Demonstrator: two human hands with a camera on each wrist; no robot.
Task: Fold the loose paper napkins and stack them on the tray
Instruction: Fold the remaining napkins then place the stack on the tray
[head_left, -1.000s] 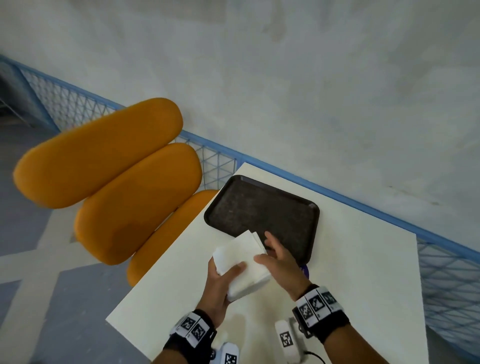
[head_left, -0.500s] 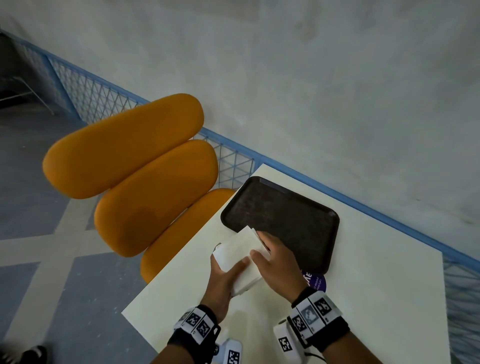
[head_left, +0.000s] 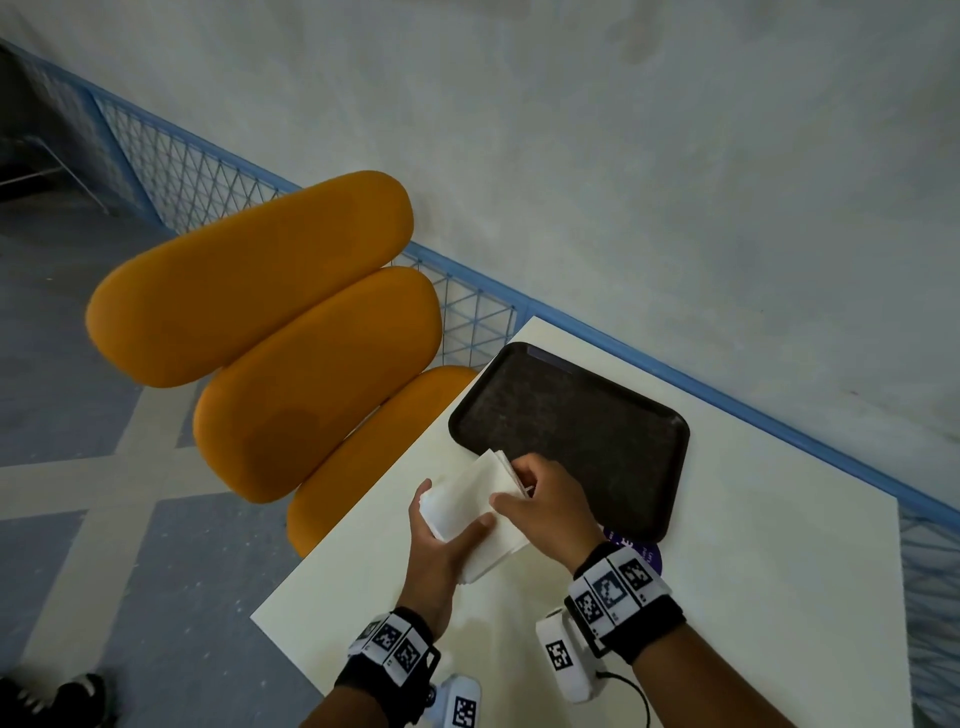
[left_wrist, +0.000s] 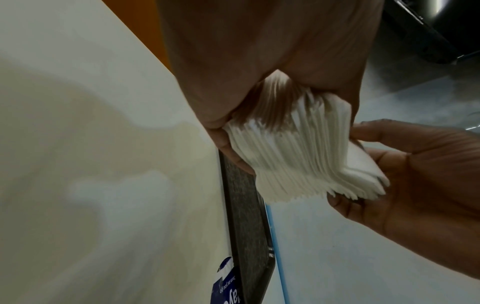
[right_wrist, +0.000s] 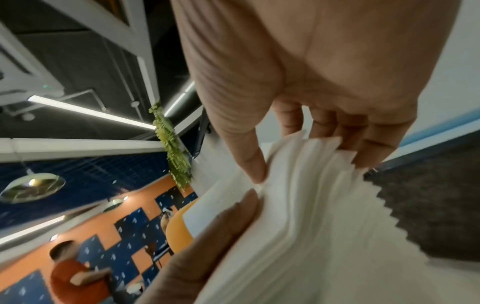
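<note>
A thick stack of white paper napkins (head_left: 475, 499) (left_wrist: 293, 158) (right_wrist: 298, 216) is held above the cream table (head_left: 753, 571), just before the near corner of the dark tray (head_left: 597, 421). My left hand (head_left: 441, 535) grips the stack from below, thumb across its top sheet. My right hand (head_left: 540, 499) holds the stack's far end, thumb on top and fingers (right_wrist: 337, 131) curled over the sheet edges. The tray's surface shows nothing on it.
An orange padded chair (head_left: 291, 353) stands left of the table. A blue mesh railing (head_left: 467, 306) runs behind table and chair along a grey wall. A purple sticker (head_left: 641, 553) lies on the table by my right wrist. A person in a red top (right_wrist: 75, 273) sits in the background.
The view has swung left, so the table and tray sit further right. My right-hand fingers have curled over the stack's far edge. Both hands keep hold of the napkins.
</note>
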